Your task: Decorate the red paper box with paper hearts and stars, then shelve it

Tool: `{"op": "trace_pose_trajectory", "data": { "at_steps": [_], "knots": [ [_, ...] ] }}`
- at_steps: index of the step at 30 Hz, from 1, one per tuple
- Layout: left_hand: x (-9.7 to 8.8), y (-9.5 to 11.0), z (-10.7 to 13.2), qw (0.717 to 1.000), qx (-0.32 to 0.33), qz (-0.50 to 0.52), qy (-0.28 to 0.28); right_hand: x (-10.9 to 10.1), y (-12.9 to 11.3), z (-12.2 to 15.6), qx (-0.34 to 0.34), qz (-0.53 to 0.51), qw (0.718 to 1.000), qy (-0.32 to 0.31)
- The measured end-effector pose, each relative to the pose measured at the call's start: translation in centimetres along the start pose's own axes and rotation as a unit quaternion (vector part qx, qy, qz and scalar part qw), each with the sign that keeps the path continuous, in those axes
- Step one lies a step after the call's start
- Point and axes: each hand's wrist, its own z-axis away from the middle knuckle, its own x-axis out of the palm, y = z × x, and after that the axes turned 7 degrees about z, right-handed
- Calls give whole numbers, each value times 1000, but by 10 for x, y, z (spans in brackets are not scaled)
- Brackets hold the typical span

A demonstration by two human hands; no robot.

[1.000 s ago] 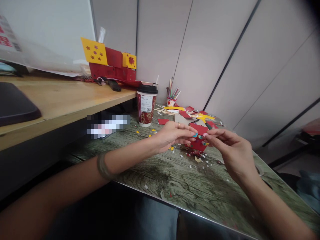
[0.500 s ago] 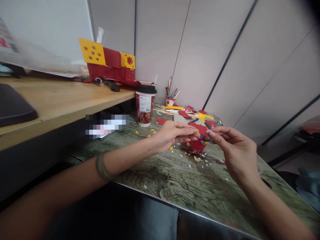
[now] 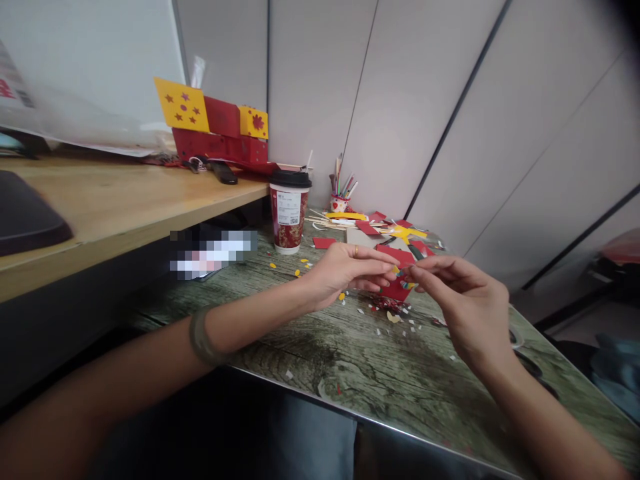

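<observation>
My left hand (image 3: 345, 272), with a ring and a bangle on its arm, pinches a small yellow paper piece (image 3: 395, 270) between thumb and fingertips. Just to the right, my right hand (image 3: 465, 300) is closed in a pinch close to that piece; what lies between its fingertips is too small to make out. Behind both hands stands a red paper box (image 3: 395, 253) with colourful bits on its front, partly covered by my fingers. Dark red shreds (image 3: 390, 305) lie at its foot.
White and yellow scraps (image 3: 393, 318) litter the wood-grain table (image 3: 300, 347). A lidded paper cup (image 3: 289, 213) stands at the back left, below red and yellow boxes (image 3: 220, 127) on a shelf (image 3: 125, 200). Sticks, red card and a pen cup (image 3: 341, 202) sit farther back.
My right hand has moved slightly left and down, bringing its fingertips nearer to my left hand's. The left hand still pinches the yellow piece.
</observation>
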Motion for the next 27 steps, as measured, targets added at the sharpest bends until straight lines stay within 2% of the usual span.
{"op": "trace_pose_trajectory", "data": {
  "at_steps": [5, 11, 17, 21, 27],
  "knots": [
    [2, 1, 0, 1000, 9, 9, 15, -1, -3, 3, -14, 21, 1000, 12],
    [4, -1, -1, 998, -11, -54, 43, -1, -6, 3, -1, 16, 1000, -16],
    [5, 1, -1, 997, -17, -71, 41, -7, -5, -6, 25, 11, 998, -61],
    [6, 4, -1, 993, -14, -103, 58, -12, -8, -6, 7, 64, 993, -98],
    [5, 4, -1, 986, -5, -158, 57, -11, -8, -5, -7, 75, 986, -146]
  ]
}}
